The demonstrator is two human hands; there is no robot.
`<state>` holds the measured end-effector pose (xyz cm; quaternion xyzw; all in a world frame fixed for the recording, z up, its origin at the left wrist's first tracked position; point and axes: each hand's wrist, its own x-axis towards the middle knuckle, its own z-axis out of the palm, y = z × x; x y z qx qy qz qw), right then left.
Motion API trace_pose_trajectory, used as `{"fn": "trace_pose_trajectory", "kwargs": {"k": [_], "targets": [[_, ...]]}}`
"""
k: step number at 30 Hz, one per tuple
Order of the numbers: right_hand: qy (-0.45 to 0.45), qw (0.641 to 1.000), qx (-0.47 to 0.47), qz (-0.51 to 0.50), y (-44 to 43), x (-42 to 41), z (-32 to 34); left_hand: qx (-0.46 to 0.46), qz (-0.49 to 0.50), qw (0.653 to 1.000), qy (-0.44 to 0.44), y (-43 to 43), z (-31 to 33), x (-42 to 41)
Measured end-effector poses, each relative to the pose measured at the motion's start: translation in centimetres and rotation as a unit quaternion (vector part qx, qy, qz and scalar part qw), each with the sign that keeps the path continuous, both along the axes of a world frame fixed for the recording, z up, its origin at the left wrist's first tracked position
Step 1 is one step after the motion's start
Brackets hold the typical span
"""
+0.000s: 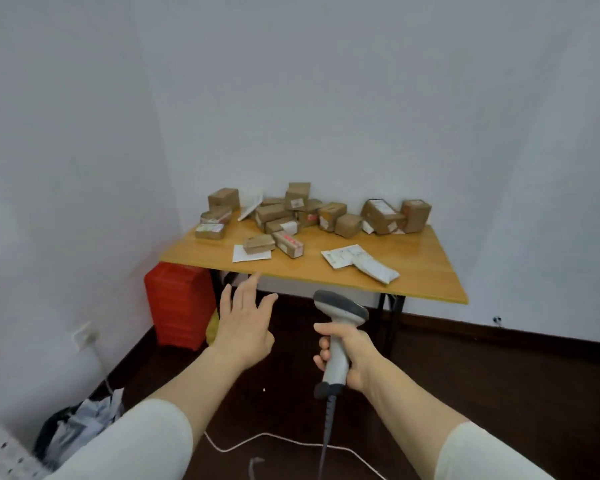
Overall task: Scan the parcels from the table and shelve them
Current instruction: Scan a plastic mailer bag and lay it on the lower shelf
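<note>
Head view. Item one, left hand (245,323): open, with straight, spread fingers, holding nothing, and reaching forward. Its fingertips (253,277) lay over the near table edge in the picture, and contact could not be determined.

Item two, right hand (352,355): fingers and thumb were wrapped round the handle of a grey and off-white plastic pistol-grip barcode scanner (340,306). The scanner head was uppermost and the whole tool was held short of the table. A dark cable (327,420) dropped from the butt toward the bottom of the picture. Both forearms were bare, with cream sleeves (136,445) near the elbows.

Item three, honey-coloured rectangular wooden table on black legs (413,271): it stood in a corner of white walls (326,98).

Item four, small brown cardboard parcels with white labels (291,216): these formed a loose heap along the far side of the table by the wall, with some resting on others. Two lay apart toward the front left, one of them on a flat white envelope (241,254).

Item five, white padded mailer bags (361,263): these overlapped near the front of the tabletop, well apart from the heap.

Item six, red plastic crate stack (179,306): it stood on the dark floor (499,375) beside the table's left end.

Item seven, white wall socket (85,336): it was low on the left wall.

Item eight, black bag with pale contents (80,427): it sat by the left wall.

Item nine, thin white cord (274,438): it lay looped on the floor between the forearms.
</note>
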<state>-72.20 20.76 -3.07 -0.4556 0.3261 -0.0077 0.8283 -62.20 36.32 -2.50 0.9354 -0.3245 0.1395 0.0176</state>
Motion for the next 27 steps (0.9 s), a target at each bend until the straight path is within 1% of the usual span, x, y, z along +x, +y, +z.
{"fn": "trace_pose_trajectory", "kwargs": {"k": [4,9,14,19,23,27], "targets": [[0.019,0.999,-0.007,-0.050,-4.9,4.1,-1.1,0.015,-0.032,0.999,0.033,-5.8,-1.0,5.2],[0.040,0.994,-0.012,-0.101,-10.4,11.5,-1.9,0.033,-0.055,0.994,0.083,-12.2,-1.8,13.4],[0.042,0.989,-0.018,-0.142,-15.6,17.5,-2.0,0.021,-0.065,0.989,0.134,-18.1,-1.8,21.2],[0.082,0.978,-0.021,-0.191,-20.9,19.5,-3.9,0.059,-0.091,0.974,0.201,-23.5,-4.1,24.5],[0.115,0.967,-0.032,-0.226,-25.9,21.0,-6.0,0.057,-0.109,0.962,0.245,-27.8,-5.9,26.4],[0.128,0.964,-0.013,-0.233,-31.1,22.6,-8.4,0.082,-0.130,0.952,0.264,-32.1,-8.1,28.0]]}}
